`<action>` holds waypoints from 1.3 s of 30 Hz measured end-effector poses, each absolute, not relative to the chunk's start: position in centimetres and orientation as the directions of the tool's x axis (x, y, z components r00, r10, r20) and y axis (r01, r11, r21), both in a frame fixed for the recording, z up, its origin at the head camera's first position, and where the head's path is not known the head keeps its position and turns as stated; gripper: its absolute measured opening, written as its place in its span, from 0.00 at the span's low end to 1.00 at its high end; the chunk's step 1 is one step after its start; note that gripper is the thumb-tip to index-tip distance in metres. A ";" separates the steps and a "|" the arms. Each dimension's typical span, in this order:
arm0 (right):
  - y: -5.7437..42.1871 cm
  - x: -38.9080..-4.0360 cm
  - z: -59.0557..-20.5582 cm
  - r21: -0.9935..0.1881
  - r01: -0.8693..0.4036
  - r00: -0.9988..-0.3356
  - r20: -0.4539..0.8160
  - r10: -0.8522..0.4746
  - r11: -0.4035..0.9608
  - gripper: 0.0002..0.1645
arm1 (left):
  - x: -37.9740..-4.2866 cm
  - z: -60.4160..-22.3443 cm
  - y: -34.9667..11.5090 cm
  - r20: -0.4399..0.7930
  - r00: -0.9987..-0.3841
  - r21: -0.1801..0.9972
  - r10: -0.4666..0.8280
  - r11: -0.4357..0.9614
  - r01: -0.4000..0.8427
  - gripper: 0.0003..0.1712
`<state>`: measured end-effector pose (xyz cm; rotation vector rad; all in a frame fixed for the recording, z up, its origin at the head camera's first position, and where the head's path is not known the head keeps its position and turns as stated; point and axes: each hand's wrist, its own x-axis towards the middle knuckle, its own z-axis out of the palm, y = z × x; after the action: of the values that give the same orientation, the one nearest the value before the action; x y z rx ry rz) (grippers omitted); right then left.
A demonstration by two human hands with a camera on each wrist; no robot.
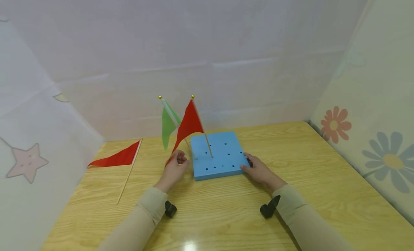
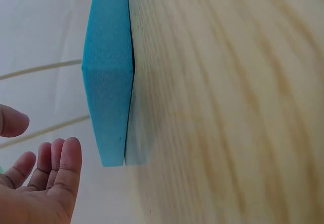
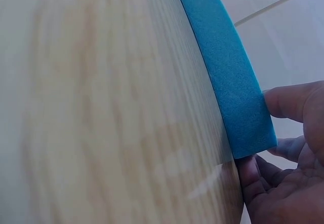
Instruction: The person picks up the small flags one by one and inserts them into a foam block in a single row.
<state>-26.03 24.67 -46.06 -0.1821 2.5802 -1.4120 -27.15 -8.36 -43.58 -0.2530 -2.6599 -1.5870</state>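
A blue foam board (image 1: 220, 163) with several small holes lies flat on the wooden table. Two flags on thin sticks stand tilted left in it: a red pennant (image 1: 191, 123) and a green and white one (image 1: 168, 127). To the board's left, my left hand (image 1: 174, 168) is held with loosely bent fingers and nothing between them; the red cloth's tip overlaps it. In the left wrist view its thumb and fingers are apart, off the board. My right hand (image 1: 258, 170) grips the board's right side, thumb (image 3: 286, 102) at the top edge and fingers around the corner.
Another red flag (image 1: 119, 157) lies on the table (image 1: 200, 215) at the left, its stick pointing toward the front. White cloth walls with printed flowers and a star stand behind and on both sides.
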 end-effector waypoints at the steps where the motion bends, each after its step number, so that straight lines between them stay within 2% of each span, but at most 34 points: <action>1: 24.7 -26.1 -46.1 -0.844 -0.011 -0.974 -0.113 -0.198 0.537 0.41 | -27.2 -43.5 -8.5 0.111 -0.987 0.871 0.115 0.466 0.152 0.18; 15: 24.5 -26.4 -45.9 -0.846 -0.009 -0.971 -0.120 -0.206 0.533 0.42 | -27.2 -43.3 -11.7 0.124 -0.992 0.881 0.037 0.456 0.127 0.15; 39: 24.5 -27.0 -45.9 -0.843 -0.008 -0.969 -0.125 -0.212 0.538 0.43 | -26.3 -41.4 -18.1 0.062 -0.997 0.847 -0.050 0.532 0.026 0.21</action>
<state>-26.96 24.53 -45.91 -0.1861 2.5632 -1.4031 -26.25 -18.10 -41.40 0.0205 -2.6795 -1.4833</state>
